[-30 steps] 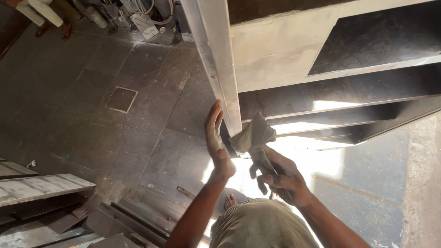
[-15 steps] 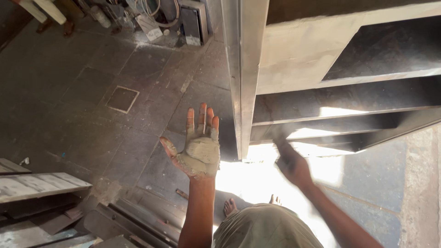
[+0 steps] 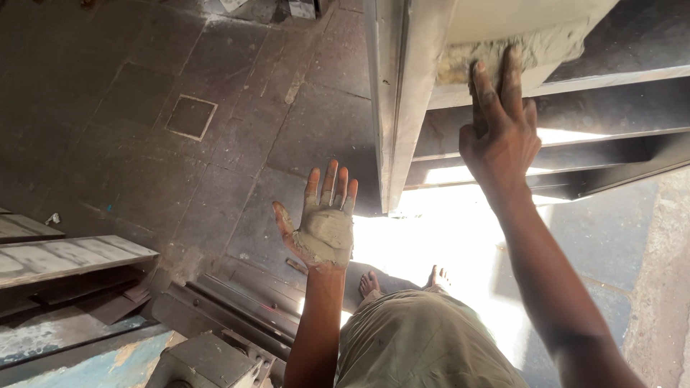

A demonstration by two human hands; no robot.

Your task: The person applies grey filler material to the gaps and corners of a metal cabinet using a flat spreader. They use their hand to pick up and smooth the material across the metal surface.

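Two bare hands show in the single head view, looking down along a tall metal frame (image 3: 394, 93) toward a dark stone floor (image 3: 144, 129).

Left hand (image 3: 323, 226): held out flat, palm up, fingers spread and released, gripping nothing. A lump of grey putty (image 3: 327, 233) sits in the palm, resting there rather than being squeezed. This hand hangs in open air, just left of the frame's lower edge and not touching it.

Right hand (image 3: 499, 126): raised higher and to the right of the left hand, fingers extended and pressed flat against a rough patch of putty smeared on the pale panel (image 3: 517, 21), beside the frame. It is open, pressing rather than grasping.

The smeared patch runs roughly crosswise along the panel's bottom edge, up and right of the loaded left palm; the right hand is the one on it.

Below the hands: bare feet (image 3: 370, 282) and olive trousers (image 3: 424, 338). Metal bars (image 3: 237, 294) lie left of the left arm.
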